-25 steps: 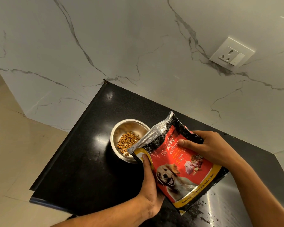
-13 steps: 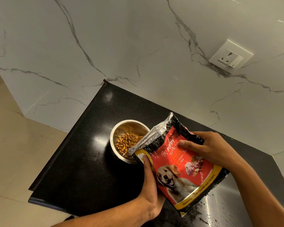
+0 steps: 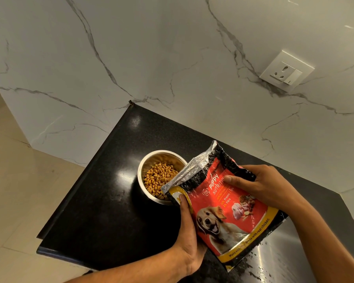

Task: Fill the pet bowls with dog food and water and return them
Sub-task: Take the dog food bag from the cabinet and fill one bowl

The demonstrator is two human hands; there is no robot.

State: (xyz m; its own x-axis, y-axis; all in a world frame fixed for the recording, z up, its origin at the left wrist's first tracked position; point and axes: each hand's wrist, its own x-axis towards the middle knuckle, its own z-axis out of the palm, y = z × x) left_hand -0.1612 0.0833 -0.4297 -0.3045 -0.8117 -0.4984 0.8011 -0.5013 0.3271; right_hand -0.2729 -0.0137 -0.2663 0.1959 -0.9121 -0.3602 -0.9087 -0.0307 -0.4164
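Marble wall [image 3: 131, 58] behind, white socket [image 3: 287, 71] at upper right. Black countertop [image 3: 102, 201] below. Red dog food bag [image 3: 223, 203] tilted above it, silver-lined mouth over the near rim of the steel bowl [image 3: 145, 166]. Left hand [image 3: 189, 237] under the bag's lower side, thumb pressed flat on the front near the mouth, fingers hidden behind. Right hand [image 3: 264, 186] curled round the upper edge, thumb across the front, gripping. Brown kibble [image 3: 158, 178] heaped in the bowl, on the countertop just left of the bag.
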